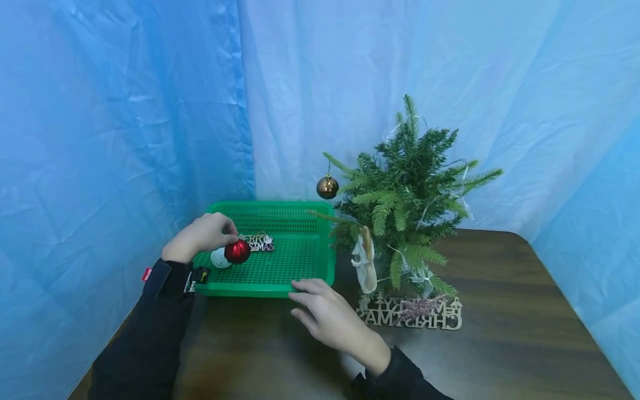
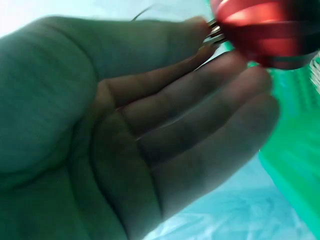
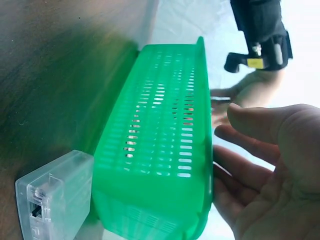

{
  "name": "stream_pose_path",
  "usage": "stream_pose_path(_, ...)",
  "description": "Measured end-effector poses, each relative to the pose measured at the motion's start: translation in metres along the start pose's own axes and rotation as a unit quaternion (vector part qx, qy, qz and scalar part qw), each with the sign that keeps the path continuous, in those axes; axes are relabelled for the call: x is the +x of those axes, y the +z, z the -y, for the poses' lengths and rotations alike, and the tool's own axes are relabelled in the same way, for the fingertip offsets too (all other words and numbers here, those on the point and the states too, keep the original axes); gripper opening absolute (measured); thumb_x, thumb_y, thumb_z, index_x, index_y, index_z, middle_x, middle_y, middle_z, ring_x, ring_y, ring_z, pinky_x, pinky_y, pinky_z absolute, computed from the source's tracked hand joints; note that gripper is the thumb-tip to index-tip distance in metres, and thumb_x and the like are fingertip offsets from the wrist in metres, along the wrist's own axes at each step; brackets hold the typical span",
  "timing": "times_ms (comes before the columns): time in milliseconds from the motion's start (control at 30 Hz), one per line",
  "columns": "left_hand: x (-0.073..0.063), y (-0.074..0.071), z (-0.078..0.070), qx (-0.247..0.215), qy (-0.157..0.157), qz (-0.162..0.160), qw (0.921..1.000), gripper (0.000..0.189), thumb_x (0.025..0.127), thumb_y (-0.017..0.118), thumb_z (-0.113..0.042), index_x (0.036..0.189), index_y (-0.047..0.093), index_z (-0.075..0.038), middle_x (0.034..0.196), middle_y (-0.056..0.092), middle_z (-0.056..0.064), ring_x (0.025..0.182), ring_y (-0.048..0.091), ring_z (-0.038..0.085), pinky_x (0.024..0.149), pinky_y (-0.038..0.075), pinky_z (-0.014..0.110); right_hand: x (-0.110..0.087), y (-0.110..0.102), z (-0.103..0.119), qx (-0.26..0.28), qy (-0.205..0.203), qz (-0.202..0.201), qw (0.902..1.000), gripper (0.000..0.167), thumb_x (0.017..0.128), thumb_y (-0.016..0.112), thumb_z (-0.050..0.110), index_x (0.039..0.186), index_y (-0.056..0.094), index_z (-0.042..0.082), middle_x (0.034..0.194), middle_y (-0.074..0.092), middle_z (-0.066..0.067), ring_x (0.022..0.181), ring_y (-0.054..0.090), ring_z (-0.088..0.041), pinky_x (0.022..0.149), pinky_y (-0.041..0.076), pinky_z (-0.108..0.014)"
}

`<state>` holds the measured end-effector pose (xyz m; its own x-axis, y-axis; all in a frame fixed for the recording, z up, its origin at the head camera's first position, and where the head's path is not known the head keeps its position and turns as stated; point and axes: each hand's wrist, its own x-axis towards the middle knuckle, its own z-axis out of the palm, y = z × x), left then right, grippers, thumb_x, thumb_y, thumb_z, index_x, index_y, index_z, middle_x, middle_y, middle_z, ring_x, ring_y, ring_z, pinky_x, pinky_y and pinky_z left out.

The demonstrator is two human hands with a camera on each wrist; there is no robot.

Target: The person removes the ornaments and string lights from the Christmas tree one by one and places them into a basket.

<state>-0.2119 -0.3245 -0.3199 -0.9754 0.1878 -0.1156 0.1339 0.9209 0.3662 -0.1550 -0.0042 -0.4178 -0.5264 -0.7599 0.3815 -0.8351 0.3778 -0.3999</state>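
Observation:
My left hand (image 1: 205, 234) is over the left end of a green plastic basket (image 1: 240, 290). Thumb and index finger pinch a shiny red bauble (image 1: 237, 251) by its metal cap, the other fingers stretched out beside it in the left wrist view. Behind the red bauble, a white bauble (image 1: 219, 258) lies in the basket, partly covered. Beside them is a small Merry Christmas sign (image 1: 262, 243). My right hand (image 1: 327, 318) has its fingers spread loosely at the basket's front right rim, holding nothing.
Right of the basket stands a small Christmas tree (image 1: 410, 194). A bronze bauble (image 1: 327, 188) and a pale flat ornament (image 1: 367, 272) hang from it. At its foot lies a wooden Christmas sign (image 1: 452, 319). The right wrist view shows a clear plastic box (image 3: 60, 192) beside the basket.

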Motion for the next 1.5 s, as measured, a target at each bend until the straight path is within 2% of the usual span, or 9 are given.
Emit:
stream_pose_path(167, 0.02, 0.0, 0.014, 0.01, -0.041, 0.106, 0.9935, 0.015, 0.102, 0.061, -0.009, 0.094, 0.073, -0.003, 0.08, 0.062, 0.008, 0.06, 0.048, 0.017, 0.056, 0.042, 0.034, 0.0, 0.0, 0.0, -0.002, 0.004, 0.005, 1.0, 0.034, 0.1, 0.068, 0.022, 0.13, 0.068, 0.005, 0.144, 0.057, -0.011, 0.136, 0.049, -0.026, 0.11, 0.042, -0.037)
stream_pose_path(400, 0.028, 0.01, 0.025, -0.001, -0.102, 0.155, 0.9826, 0.011, 0.1, 0.061, -0.004, 0.098, 0.072, -0.002, 0.095, 0.067, 0.013, 0.086, 0.067, 0.033, 0.067, 0.058, 0.041, 0.0, 0.0, 0.001, -0.01, 0.006, 0.007, 0.9999, 0.04, 0.102, 0.066, 0.024, 0.136, 0.064, 0.003, 0.145, 0.056, -0.01, 0.136, 0.049, -0.025, 0.112, 0.04, -0.036)
stream_pose_path(500, 0.029, 0.012, 0.028, -0.005, -0.109, 0.162, 0.9808, 0.009, 0.099, 0.063, -0.005, 0.096, 0.071, -0.003, 0.096, 0.067, 0.013, 0.089, 0.069, 0.035, 0.07, 0.058, 0.043, -0.001, 0.0, 0.001, -0.013, 0.006, 0.012, 0.9998, 0.039, 0.102, 0.065, 0.023, 0.136, 0.064, 0.004, 0.146, 0.055, -0.01, 0.137, 0.048, -0.025, 0.113, 0.039, -0.035)
stream_pose_path(600, 0.03, 0.016, 0.033, -0.006, -0.109, 0.17, 0.9794, 0.017, 0.099, 0.062, -0.004, 0.083, 0.065, -0.006, 0.084, 0.061, 0.006, 0.077, 0.065, 0.025, 0.063, 0.055, 0.038, -0.002, 0.0, 0.001, -0.016, 0.006, 0.013, 0.9998, 0.037, 0.102, 0.065, 0.024, 0.134, 0.066, 0.005, 0.146, 0.055, -0.009, 0.137, 0.047, -0.024, 0.113, 0.038, -0.035)
stream_pose_path(700, 0.033, 0.02, 0.036, 0.002, -0.109, 0.175, 0.9784, 0.035, 0.096, 0.059, 0.001, 0.066, 0.048, -0.014, 0.069, 0.042, -0.002, 0.062, 0.044, 0.014, 0.055, 0.038, 0.03, -0.002, 0.0, 0.001, -0.018, 0.002, 0.01, 0.9998, 0.035, 0.102, 0.066, 0.023, 0.132, 0.067, 0.006, 0.146, 0.055, -0.009, 0.137, 0.047, -0.024, 0.113, 0.038, -0.035)
stream_pose_path(800, 0.034, 0.02, 0.039, 0.007, -0.113, 0.172, 0.9786, 0.045, 0.092, 0.057, 0.006, 0.062, 0.034, -0.018, 0.065, 0.024, -0.002, 0.06, 0.022, 0.015, 0.055, 0.024, 0.031, -0.002, 0.0, 0.001, -0.019, -0.002, 0.007, 0.9998, 0.034, 0.102, 0.066, 0.024, 0.13, 0.069, 0.006, 0.145, 0.056, -0.01, 0.137, 0.048, -0.024, 0.113, 0.038, -0.036)
stream_pose_path(933, 0.036, 0.02, 0.043, 0.011, -0.12, 0.162, 0.9794, 0.046, 0.09, 0.055, 0.009, 0.061, 0.032, -0.019, 0.064, 0.019, -0.003, 0.057, 0.017, 0.015, 0.054, 0.02, 0.032, -0.002, 0.0, 0.0, -0.02, -0.008, 0.001, 0.9998, 0.033, 0.101, 0.067, 0.024, 0.128, 0.07, 0.006, 0.145, 0.056, -0.011, 0.136, 0.048, -0.026, 0.112, 0.039, -0.037)
stream_pose_path(1200, 0.038, 0.021, 0.045, 0.025, -0.12, 0.157, 0.98, 0.033, 0.094, 0.062, 0.003, 0.068, 0.05, -0.013, 0.074, 0.042, 0.001, 0.06, 0.039, 0.014, 0.056, 0.034, 0.03, -0.002, -0.001, 0.0, -0.023, -0.006, 0.009, 0.9997, 0.033, 0.101, 0.066, 0.026, 0.129, 0.07, 0.008, 0.146, 0.055, -0.01, 0.138, 0.047, -0.025, 0.113, 0.039, -0.036)
stream_pose_path(1500, 0.039, 0.019, 0.039, 0.026, -0.131, 0.141, 0.981, 0.027, 0.093, 0.061, 0.005, 0.071, 0.056, -0.011, 0.076, 0.045, 0.004, 0.056, 0.034, 0.013, 0.053, 0.034, 0.028, -0.003, -0.001, 0.0, -0.028, -0.009, 0.012, 0.9995, 0.033, 0.101, 0.066, 0.027, 0.129, 0.07, 0.009, 0.146, 0.054, -0.01, 0.139, 0.046, -0.025, 0.114, 0.037, -0.035)
